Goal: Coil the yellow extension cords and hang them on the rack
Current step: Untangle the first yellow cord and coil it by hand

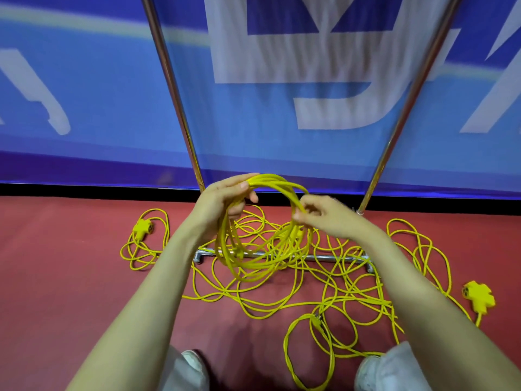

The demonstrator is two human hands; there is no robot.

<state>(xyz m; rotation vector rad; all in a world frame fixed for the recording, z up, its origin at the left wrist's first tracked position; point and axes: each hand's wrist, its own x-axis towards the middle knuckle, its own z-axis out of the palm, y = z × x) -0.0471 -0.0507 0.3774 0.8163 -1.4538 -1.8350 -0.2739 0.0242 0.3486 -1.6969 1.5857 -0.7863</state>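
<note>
Centrally, both hands meet the coil of yellow cord, held above the floor. My left hand curls round the bundled turns at the coil's 11 o'clock; my right hand pinches the strands at its 3 o'clock. The two hands are apart, with the loop's opening between them. The coil hangs nearly upright, its face toward me, and its long axis runs from 12 o'clock down to about 7 o'clock. Beneath it, loose cords sprawl in tangled loops over the red floor. One yellow socket head lies at 9 o'clock, a second socket head at 4 o'clock. The rack stands behind the tangle: two chrome uprights rise toward 11 and 1 o'clock, and its base bar lies crosswise under the cords. A blue banner with pale lettering fills the background at 12 o'clock. My shoes show at 6 o'clock.
</note>
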